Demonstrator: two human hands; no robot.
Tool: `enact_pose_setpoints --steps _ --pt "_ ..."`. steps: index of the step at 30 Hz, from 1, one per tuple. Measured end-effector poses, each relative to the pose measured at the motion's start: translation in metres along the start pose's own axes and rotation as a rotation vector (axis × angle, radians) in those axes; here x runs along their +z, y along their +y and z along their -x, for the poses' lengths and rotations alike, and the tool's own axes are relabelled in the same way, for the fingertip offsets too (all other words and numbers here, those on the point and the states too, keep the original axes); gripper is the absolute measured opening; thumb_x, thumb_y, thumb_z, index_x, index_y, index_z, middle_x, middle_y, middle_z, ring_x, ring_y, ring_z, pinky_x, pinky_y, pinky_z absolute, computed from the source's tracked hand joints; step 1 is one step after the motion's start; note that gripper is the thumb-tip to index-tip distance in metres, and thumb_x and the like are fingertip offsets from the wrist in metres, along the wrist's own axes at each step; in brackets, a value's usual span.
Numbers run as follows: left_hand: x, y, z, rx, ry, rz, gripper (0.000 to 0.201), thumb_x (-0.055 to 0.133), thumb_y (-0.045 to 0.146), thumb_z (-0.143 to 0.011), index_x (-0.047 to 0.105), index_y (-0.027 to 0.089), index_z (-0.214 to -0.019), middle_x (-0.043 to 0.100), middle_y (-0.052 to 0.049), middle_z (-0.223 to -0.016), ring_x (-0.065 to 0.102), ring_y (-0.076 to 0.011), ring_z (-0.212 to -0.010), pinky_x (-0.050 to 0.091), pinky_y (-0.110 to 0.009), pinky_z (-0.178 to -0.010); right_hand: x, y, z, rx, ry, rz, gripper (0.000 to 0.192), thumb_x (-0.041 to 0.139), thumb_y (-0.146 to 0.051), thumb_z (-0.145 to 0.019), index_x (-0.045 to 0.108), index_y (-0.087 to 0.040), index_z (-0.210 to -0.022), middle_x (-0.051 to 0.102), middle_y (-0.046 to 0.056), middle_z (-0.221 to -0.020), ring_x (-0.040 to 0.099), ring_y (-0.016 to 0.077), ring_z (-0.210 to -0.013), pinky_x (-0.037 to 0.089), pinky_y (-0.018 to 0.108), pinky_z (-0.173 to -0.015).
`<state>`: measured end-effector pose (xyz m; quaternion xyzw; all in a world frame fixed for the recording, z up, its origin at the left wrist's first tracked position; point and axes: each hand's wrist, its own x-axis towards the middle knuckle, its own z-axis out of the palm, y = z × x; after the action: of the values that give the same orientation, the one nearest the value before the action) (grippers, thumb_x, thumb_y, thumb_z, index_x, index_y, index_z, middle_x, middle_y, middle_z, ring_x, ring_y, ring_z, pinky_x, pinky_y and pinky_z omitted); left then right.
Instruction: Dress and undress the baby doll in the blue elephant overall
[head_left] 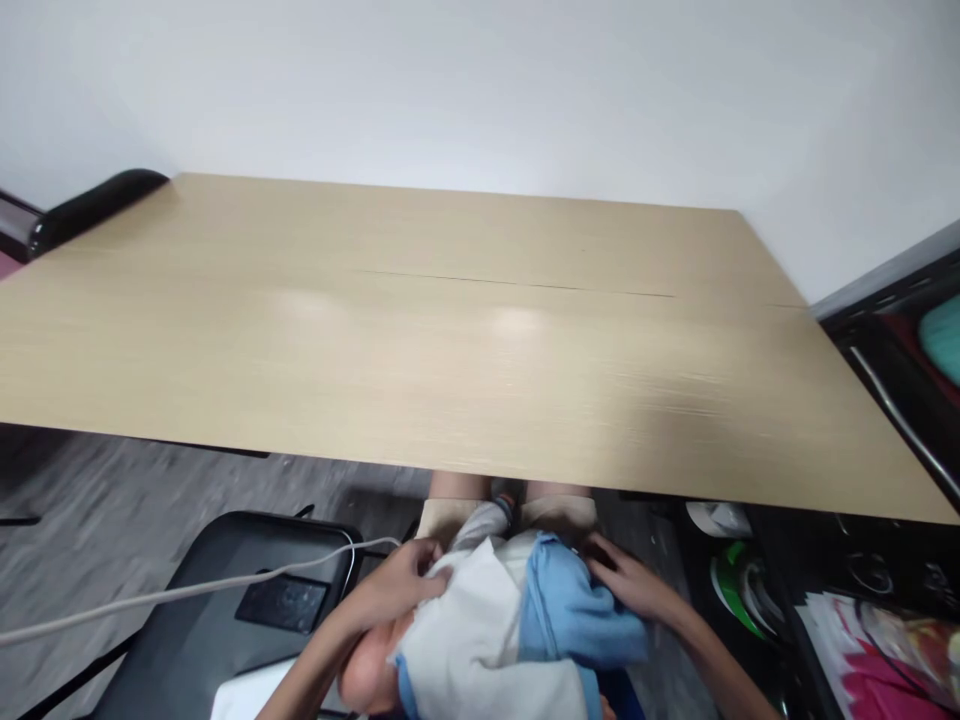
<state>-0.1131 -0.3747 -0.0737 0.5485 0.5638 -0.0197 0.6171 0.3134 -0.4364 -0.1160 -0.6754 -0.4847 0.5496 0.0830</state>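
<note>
I am seated at a light wooden table (465, 340), and both hands are below its near edge, over my lap. My left hand (394, 585) grips a white piece of cloth (480, 640) bunched on my lap. My right hand (630, 580) rests on a light blue cloth (574, 615) that lies against the white one. The two cloths overlap, so I cannot tell whether they are one garment or two. My knees show just under the table edge.
A black chair (202, 620) stands at my left with a dark phone (281, 602) on its seat and a white cable (172, 592) across it. A dark rack with colourful items (862, 620) is at my right. A black chair back (90, 205) sits at the table's far left.
</note>
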Motion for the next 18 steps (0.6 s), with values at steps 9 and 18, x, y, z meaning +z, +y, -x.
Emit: enact_pose_setpoints --steps 9,18 --pt "0.001 -0.010 -0.006 -0.007 -0.001 0.046 0.048 0.070 0.068 -0.075 0.053 0.025 -0.088 0.051 -0.001 -0.091 0.047 -0.0224 -0.093 0.038 -0.037 -0.083 0.011 0.029 0.047 0.292 0.183 0.480 0.054 0.045 -0.060 -0.120 0.082 -0.021 -0.129 0.094 0.023 -0.124 0.093 0.0418 -0.122 0.066 0.045 -0.101" --pt "-0.001 0.001 -0.007 0.010 -0.028 0.078 0.050 0.070 0.070 -0.080 0.055 0.025 -0.094 0.057 -0.002 -0.095 0.054 -0.0247 -0.097 0.044 -0.037 -0.088 0.043 0.033 0.054 0.139 0.405 0.362 0.033 0.046 -0.045 -0.111 0.075 -0.030 -0.105 0.085 0.010 -0.084 0.092 0.0368 -0.091 0.066 0.043 -0.086"
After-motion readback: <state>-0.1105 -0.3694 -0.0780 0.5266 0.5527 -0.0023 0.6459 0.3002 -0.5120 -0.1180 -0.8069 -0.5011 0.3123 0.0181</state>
